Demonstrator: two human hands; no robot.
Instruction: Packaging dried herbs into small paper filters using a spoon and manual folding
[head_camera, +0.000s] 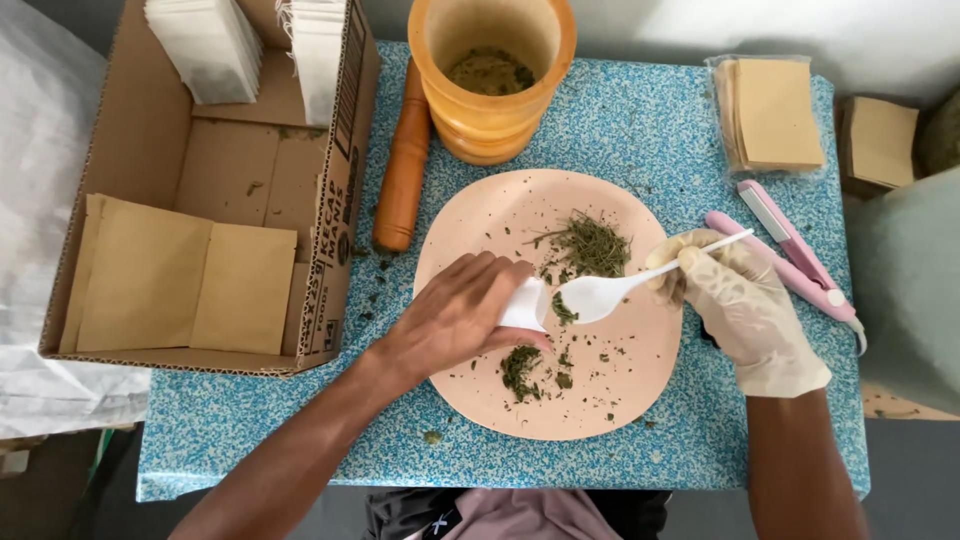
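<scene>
Your left hand (462, 312) is resting over the near-left part of the round pink plate (470, 215), fingers curled around a small white sachet (524, 304) whose open end is pointing right, toward the spoon. Only a corner of the sachet is showing past your knuckles, so how it is pinched underneath cannot be told.

Your gloved right hand (742, 305) is closing thumb and forefinger on the thin handle of a white plastic spoon (600, 293). The spoon's long axis is running from upper right down to lower left — handle tip toward the pink sealing tool (800, 262), bowl just beside the sachet's mouth, nearly touching it. A little green herb is sitting at the bowl's near edge.

The dried herb is lying in two heaps on the plate: the larger pile (592, 243) is sitting just above the spoon bowl, and a smaller clump (520, 368) is lying just below your left fingers. The spoon hand is nearer the larger pile, the bare hand nearer the smaller.

Beyond the plate, a wooden mortar (497, 85) and its pestle (404, 160) are standing on the blue speckled table (640, 120), with a cardboard box (335, 210) holding brown envelopes (180, 280) to your left.
</scene>
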